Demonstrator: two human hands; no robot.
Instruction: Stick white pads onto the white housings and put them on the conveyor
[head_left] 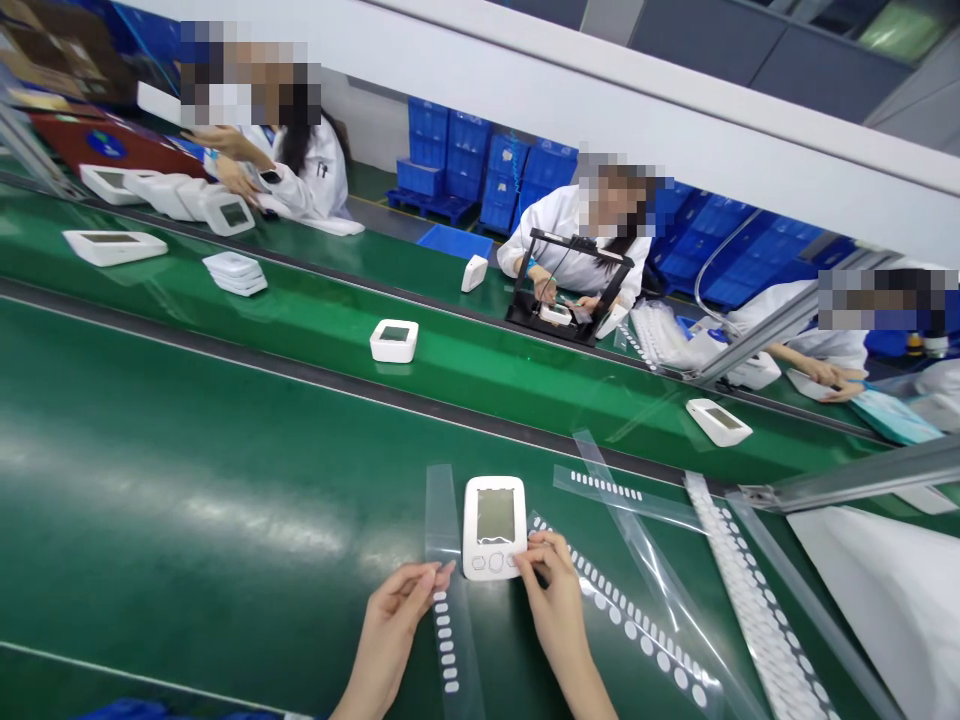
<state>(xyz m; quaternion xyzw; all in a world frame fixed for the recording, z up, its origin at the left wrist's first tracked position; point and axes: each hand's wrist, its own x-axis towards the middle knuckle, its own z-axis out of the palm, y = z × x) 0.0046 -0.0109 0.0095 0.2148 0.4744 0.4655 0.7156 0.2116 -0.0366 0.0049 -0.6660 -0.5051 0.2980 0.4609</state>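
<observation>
Nearest the camera, the left hand [397, 610] rests on the green tabletop [187, 520], its fingertips pinched together on the edge of a clear strip [444, 600] that carries a column of small white oval stickers and runs up past the left side of a white device [494, 526]. The right hand [551, 590] lies just beside it, its grip closed on the lower right corner of the white device, fingertips touching the row of buttons under the grey screen. The device lies flat, screen up, between the two hands and slightly beyond them. To the right, more clear strips [637, 610] with dotted stickers fan out across the tabletop, some overlapping, and a white sheet [885, 590] lies at the far right. Beyond a dark seam, a green belt [300, 300] carries a square white unit [394, 340] and, further right, another white unit [718, 421]. Across the belt, people in white coats work at their stations, one at a black frame jig [570, 290], with blue crates [480, 160] stacked behind them
</observation>
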